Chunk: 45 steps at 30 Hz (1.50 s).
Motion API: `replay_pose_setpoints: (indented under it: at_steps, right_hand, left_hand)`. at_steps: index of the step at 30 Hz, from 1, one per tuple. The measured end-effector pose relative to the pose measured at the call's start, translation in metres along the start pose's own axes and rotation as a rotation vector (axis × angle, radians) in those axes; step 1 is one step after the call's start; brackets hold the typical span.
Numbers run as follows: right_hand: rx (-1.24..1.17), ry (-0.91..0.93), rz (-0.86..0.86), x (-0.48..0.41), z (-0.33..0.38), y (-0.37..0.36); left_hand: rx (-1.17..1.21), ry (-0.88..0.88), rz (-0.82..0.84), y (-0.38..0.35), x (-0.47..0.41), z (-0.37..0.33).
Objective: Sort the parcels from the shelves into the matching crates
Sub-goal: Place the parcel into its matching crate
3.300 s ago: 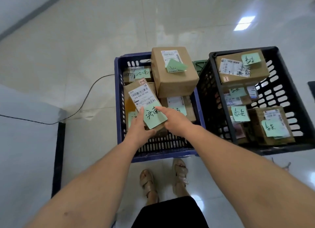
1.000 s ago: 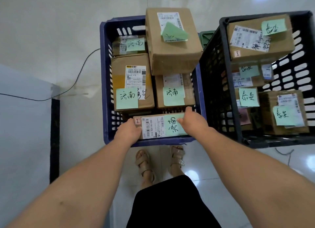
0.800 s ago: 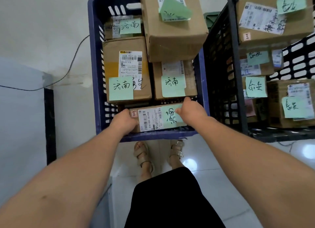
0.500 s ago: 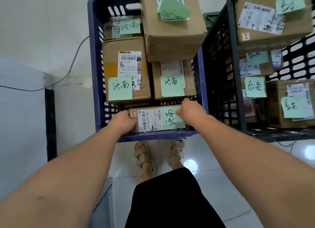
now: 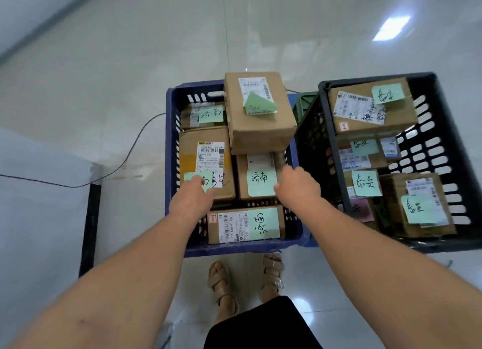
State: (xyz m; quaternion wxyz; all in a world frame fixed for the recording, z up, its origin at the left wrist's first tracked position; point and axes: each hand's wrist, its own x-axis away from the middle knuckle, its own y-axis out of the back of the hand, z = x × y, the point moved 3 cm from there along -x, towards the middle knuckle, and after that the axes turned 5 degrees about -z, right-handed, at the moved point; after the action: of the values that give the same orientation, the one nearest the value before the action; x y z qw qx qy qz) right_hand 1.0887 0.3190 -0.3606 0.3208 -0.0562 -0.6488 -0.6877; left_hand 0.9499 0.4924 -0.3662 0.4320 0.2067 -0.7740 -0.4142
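A narrow brown parcel (image 5: 234,228) with a white label and a green handwritten note lies flat at the near end of the blue crate (image 5: 170,153). Neither hand holds it. My left hand (image 5: 191,202) is above it, fingers reaching over the green note of a larger parcel (image 5: 206,160); whether they touch it I cannot tell. My right hand (image 5: 297,186) hangs loosely curled beside another noted parcel (image 5: 260,179), holding nothing. A big box (image 5: 260,129) sits on top of the stack. The black crate (image 5: 326,139) to the right holds several parcels with a different green note.
A green crate (image 5: 303,106) shows between the two crates at the back. A thin cable (image 5: 130,153) runs over the glossy tiled floor on the left. A pale grey panel (image 5: 39,205) stands at my left. My sandalled feet (image 5: 220,286) stand just before the blue crate.
Both hands let go of the narrow parcel, which now lies at the crate's near end, and lifted up and forward. The view has risen and pulled back.
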Motion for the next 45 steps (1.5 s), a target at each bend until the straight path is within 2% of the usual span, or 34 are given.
replay_pose_setpoints:
  at_steps: [7,12,21,29,33,39,45]
  right_hand:
    - [-0.168,-0.020,-0.281,-0.038,-0.004,0.049]
    - [-0.436,0.037,-0.226,-0.079,0.000,0.056]
    - [-0.475,-0.010,-0.131,-0.067,-0.002,0.048]
    - [-0.410,-0.011,0.017,-0.009,-0.017,0.031]
    - [-0.375,-0.043,-0.033,0.007,-0.032,0.020]
    - [-0.295,-0.019,-0.040,0.009,-0.039,0.010]
    - [-0.405,-0.094,-0.089,-0.005,-0.037,0.011]
  left_hand:
    - [0.204,-0.137,-0.051,0.027,-0.042,-0.076]
    - [0.377,-0.095,0.005,0.025,-0.064,-0.110]
    - [0.587,0.010,0.002,0.017,-0.051,-0.092]
    - [0.511,0.022,0.060,0.013,0.001,-0.063]
    - [0.444,0.012,0.151,-0.003,0.018,-0.060]
    - [0.443,0.000,0.171,-0.012,0.030,-0.065]
    - [0.462,-0.013,0.151,-0.004,0.021,-0.072]
